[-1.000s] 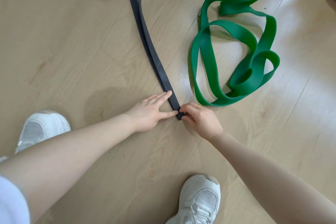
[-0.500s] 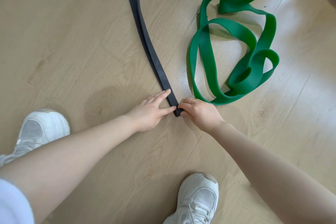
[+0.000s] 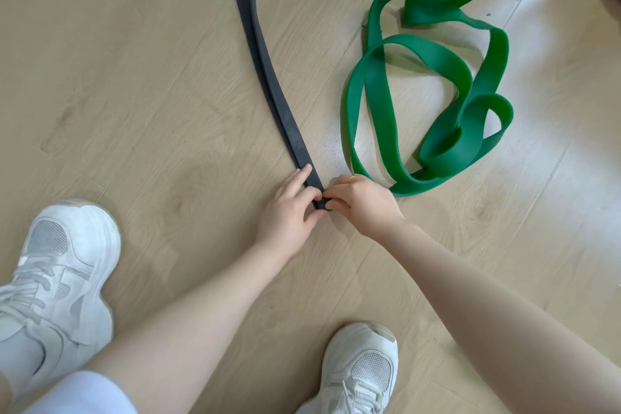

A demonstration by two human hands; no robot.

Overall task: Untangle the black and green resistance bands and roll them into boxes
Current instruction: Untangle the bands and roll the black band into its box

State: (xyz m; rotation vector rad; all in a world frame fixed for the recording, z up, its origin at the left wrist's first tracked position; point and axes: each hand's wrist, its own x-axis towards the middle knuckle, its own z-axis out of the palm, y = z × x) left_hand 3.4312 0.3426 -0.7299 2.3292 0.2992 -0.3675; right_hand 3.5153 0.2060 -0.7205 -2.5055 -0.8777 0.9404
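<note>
Two bands: black band [image 3: 268,77] and green band [image 3: 433,91] lie apart on the floor [image 3: 117,94], no longer crossing.
Black band: doubled flat, running away from me so it can roll from the near end.
Left hand [image 3: 290,205]: fingers curled over the near end, index lying along the strap just beyond, keeping it flat.
Right hand [image 3: 361,202]: fingertips pinching the same end, likely to start a tight first turn.
Green band: loose loops just right of the black band's near end, waiting.
Boxes: none in view.
Shoes: left shoe [image 3: 57,276] and right shoe [image 3: 363,370] nearer me than the black band's end.
</note>
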